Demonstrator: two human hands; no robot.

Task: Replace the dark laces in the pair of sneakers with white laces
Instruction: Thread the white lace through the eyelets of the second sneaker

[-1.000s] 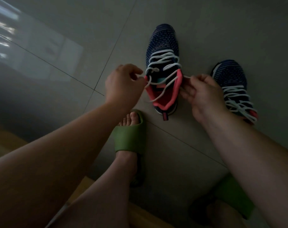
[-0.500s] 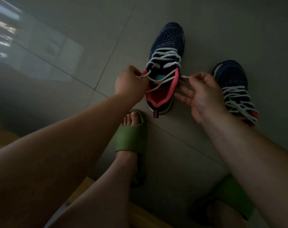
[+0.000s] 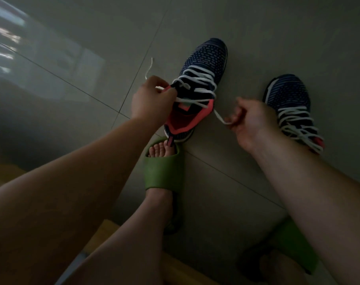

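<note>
Head view, the only one. Your left hand (image 3: 152,99) pinches one end of the white lace (image 3: 197,81) right at the top left eyelet of the near sneaker (image 3: 203,64); the loose tip runs up and away past your knuckles. Your right hand (image 3: 255,122) is curled round the other end, and that end runs taut from the top right eyelet down and out to your fingers (image 3: 236,114). The near sneaker sits on the floor (image 3: 216,21) between both hands, long axis toe away from you and tipped slightly right, heel pull tab just touching the green slipper (image 3: 164,169).

Key relation: the two lace ends leave the collar on opposite sides, left end short and close to the shoe, right end drawn further out and lower. Your left hand is the nearer one to the eyelets. Likely next is evening up or crossing the ends over the tongue, so both come in toward the middle line.

The second sneaker (image 3: 288,97) lies past your right hand, already strung in white, partly hidden by your wrist. No dark laces in sight. Task looks close to done.
</note>
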